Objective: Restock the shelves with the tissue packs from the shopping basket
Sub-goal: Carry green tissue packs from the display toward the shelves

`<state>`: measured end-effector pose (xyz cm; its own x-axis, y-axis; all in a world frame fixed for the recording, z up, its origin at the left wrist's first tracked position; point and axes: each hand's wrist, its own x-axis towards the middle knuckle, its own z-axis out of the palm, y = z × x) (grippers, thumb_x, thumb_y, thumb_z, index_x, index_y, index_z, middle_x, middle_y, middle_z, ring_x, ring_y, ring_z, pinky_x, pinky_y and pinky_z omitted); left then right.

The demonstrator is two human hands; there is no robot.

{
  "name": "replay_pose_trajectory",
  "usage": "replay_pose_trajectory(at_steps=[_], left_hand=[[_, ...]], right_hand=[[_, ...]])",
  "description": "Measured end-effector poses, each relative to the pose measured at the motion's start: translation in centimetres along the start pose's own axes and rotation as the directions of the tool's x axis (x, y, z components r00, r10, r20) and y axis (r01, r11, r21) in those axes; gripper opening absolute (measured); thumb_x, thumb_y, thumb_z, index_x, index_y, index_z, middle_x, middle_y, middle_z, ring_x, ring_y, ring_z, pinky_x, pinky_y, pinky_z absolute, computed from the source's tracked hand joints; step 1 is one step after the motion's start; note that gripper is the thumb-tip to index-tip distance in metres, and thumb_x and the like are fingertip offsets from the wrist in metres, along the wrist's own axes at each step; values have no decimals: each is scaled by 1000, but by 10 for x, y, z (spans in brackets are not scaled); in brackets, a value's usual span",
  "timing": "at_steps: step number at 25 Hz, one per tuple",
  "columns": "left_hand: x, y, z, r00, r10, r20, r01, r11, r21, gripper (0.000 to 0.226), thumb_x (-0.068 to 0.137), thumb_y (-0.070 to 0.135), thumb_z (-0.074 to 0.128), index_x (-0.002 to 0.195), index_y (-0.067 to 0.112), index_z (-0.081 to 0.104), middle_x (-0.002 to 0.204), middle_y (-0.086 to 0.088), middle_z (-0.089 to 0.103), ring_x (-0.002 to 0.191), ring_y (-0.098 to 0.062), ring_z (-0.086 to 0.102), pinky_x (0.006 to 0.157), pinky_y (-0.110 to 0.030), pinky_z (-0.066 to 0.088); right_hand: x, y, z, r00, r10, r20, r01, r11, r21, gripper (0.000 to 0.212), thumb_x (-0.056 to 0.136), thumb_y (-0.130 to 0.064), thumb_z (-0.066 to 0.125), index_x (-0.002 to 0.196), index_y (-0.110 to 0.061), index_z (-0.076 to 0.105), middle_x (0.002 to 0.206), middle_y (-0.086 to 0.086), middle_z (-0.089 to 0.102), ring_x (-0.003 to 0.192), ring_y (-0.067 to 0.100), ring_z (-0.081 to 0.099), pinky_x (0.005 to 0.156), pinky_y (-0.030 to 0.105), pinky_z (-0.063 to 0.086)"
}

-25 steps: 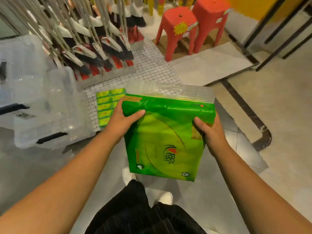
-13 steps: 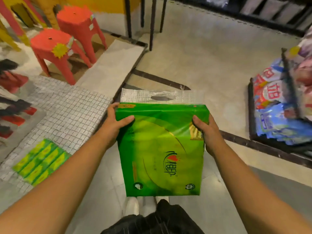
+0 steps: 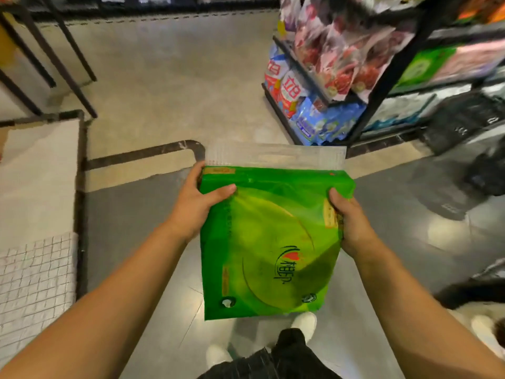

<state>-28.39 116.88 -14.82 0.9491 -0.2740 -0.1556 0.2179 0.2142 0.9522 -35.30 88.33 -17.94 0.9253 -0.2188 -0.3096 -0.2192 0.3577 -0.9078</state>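
- A white gridded mat (image 3: 35, 283) is laid on the floor at the far left, with a plain pale board (image 3: 41, 173) beyond it. Black metal legs (image 3: 68, 58) are seen at the upper left.
- The left hand (image 3: 196, 206) is clamped on the upper left corner of the green tissue pack (image 3: 267, 247). The thumb is laid across the front face and the fingers are curled round the left edge to the back.
- The green tissue pack is held in the air in front of the body, above the grey floor. Its printed face is turned toward the camera, and it is touched only by the two hands.
- A clear plastic carry flap (image 3: 276, 155) is seen standing out from the pack's far edge.
- The right hand (image 3: 352, 225) is clamped on the pack's upper right edge, with the thumb pressed on the front. Its fingers are hidden behind the pack.
- White shoes (image 3: 303, 324) and black trousers (image 3: 289, 354) are seen below the pack.
- A black shelf rack (image 3: 382, 86) is stood at the upper right, well apart from the pack. It is filled with blurred goods: red and white packs (image 3: 289, 91) and blue packs (image 3: 325, 124) low down, pink packs (image 3: 336, 50) above.
- A dark basket-like thing (image 3: 464, 119) is set at the far right, beside the rack. It is too blurred for more to be told.
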Motion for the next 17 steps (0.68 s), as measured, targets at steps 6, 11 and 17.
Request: replay_pose_trajectory(at_steps=[6,11,17], left_hand=[[54,-6,139,993,5,121,-8,1000,23,56,54,2,84,102,18,59,86,3,72,77,-15,68,69,-29,58],[100,-16,265,985,1,174,-2,1000,4,46,58,9,82,96,22,61,86,1,71,73,-16,68,65,-30,56],[163,-32,386,986,-38,161,47,997,-55,27,74,7,68,94,21,59,86,-1,68,70,-16,68,60,-29,56]], right_hand=[[-11,-39,-123,983,-72,-172,85,994,69,107,43,-56,92,133,-11,53,122,11,67,107,27,67,87,40,56],[-5,-86,-235,965,-152,-213,161,987,25,98,47,-56,90,128,-14,54,118,9,68,103,24,67,85,39,55],[13,-124,-346,963,-159,-218,162,987,-7,101,52,-53,89,138,-22,46,130,9,63,117,31,61,94,46,51]])
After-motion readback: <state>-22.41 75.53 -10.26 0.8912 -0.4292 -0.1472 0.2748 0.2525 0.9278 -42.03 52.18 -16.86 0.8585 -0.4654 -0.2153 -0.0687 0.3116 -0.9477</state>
